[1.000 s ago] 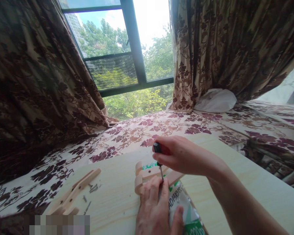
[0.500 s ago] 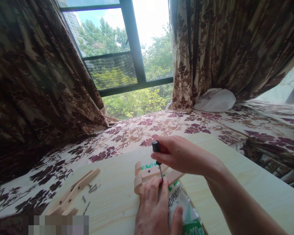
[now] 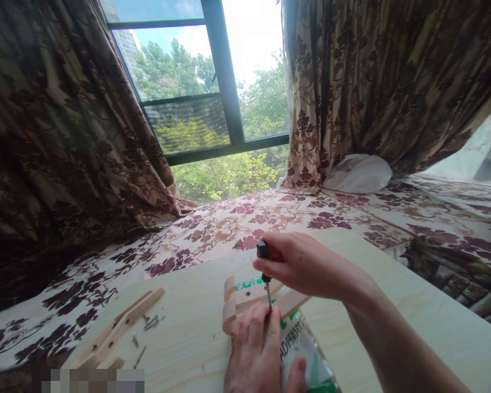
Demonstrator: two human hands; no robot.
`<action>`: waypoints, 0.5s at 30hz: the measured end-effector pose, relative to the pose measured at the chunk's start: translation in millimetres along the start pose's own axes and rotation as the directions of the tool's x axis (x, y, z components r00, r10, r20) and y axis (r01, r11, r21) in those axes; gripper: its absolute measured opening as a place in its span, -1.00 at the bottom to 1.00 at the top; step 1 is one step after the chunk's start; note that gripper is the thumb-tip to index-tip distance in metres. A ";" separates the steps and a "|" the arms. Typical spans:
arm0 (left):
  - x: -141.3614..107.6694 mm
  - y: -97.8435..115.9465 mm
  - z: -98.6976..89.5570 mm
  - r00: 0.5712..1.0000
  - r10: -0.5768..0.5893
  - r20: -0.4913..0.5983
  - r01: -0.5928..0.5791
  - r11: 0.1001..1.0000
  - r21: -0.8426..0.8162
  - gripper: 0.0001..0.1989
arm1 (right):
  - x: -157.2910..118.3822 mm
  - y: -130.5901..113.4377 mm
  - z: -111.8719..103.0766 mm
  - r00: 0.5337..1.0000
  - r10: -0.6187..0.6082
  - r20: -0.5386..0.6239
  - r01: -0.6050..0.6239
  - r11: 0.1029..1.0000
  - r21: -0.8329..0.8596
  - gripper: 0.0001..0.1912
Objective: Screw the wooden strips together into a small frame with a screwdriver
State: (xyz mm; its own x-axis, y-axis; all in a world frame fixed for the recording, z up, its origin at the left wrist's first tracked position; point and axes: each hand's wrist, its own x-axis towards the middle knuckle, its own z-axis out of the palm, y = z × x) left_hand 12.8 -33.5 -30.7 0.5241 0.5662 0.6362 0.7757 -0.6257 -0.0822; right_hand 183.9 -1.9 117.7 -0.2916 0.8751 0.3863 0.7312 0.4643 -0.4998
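My right hand point(image 3: 297, 265) is closed around the black handle of a screwdriver point(image 3: 262, 251), its shaft pointing down almost upright. The tip meets a pale wooden assembly point(image 3: 242, 299) between the fingertips of my left hand point(image 3: 251, 346); any screw under the tip is hidden. That left hand presses on the wood, its index and middle fingers on either side of the tip and its thumb out to the right. Beneath the wood lies a white and green printed plastic package point(image 3: 305, 349), partly covered by the hand.
More joined wooden pieces point(image 3: 120, 322) lie at the left on the pale wooden board point(image 3: 184, 305), with several loose screws point(image 3: 150, 323) beside them. A floral cloth point(image 3: 213, 224) spreads behind the board. Farther back are a white plastic bag point(image 3: 358, 173), patterned curtains point(image 3: 352, 82) and a window.
The whole view has shifted slightly, with the scene sitting a little lower. Both hands keep nearly the same places on the screwdriver and the wood.
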 end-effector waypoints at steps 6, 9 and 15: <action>-0.6 2.7 3.8 0.999 -0.011 -0.051 0.010 1.000 -0.004 -0.50 | -1.7 -6.4 -1.3 0.997 -0.053 0.061 0.049 0.997 0.058 -0.85; -1.6 4.5 6.6 0.996 -0.042 -0.084 0.040 0.999 -0.021 -0.51 | -2.0 -8.7 -0.6 0.997 -0.055 0.054 0.054 0.998 0.029 -0.82; -1.7 2.6 8.1 0.995 -0.016 -0.099 0.012 0.999 -0.041 -0.50 | 1.5 -0.5 2.0 1.000 0.026 -0.017 -0.026 0.999 -0.034 -0.76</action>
State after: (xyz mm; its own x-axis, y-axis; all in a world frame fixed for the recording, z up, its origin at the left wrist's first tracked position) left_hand 16.8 -31.7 -38.3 0.4739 0.5201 0.7105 0.7669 -0.6403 -0.0428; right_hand 181.8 -0.5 117.0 -0.2620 0.8843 0.3865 0.7593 0.4361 -0.4830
